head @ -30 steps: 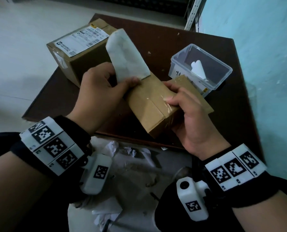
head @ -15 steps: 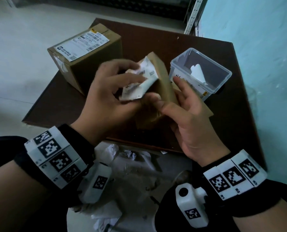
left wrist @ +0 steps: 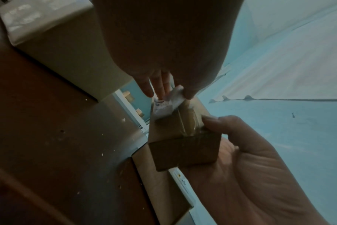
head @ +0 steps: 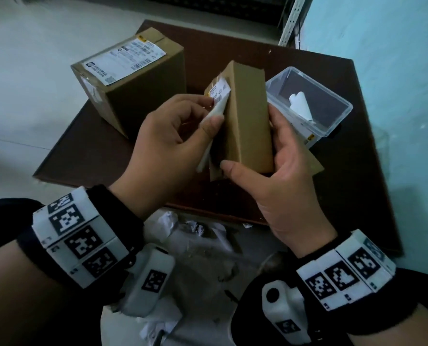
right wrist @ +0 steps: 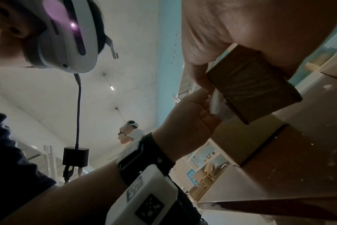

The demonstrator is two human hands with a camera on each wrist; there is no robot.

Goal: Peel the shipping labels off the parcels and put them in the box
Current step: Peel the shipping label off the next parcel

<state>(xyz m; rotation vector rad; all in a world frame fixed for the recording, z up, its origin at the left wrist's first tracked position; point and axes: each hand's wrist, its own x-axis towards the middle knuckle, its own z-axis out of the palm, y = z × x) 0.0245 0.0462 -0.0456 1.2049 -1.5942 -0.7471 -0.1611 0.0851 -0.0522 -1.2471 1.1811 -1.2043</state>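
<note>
My right hand (head: 265, 156) grips a small brown parcel (head: 247, 116) held above the dark table, thumb on its near end and fingers behind its right side. My left hand (head: 183, 131) pinches a white shipping label (head: 219, 101) that is half peeled from the parcel's left face; the far part still sticks. In the left wrist view the label (left wrist: 168, 103) curls off the parcel (left wrist: 183, 146) between my thumb and fingers. The right wrist view shows the parcel (right wrist: 256, 85) end-on. A clear plastic box (head: 315, 106) at the right holds a rolled white label (head: 300, 106).
A bigger cardboard parcel (head: 133, 81) with a label (head: 125, 59) on top stands at the table's back left. Flat cardboard lies under my right hand. The brown table (head: 232, 41) ends near my wrists; crumpled paper lies below. A turquoise wall runs along the right.
The parcel has been turned from lying flat to standing on its side. My left hand folded the lifted label down and now pulls it along the left face.
</note>
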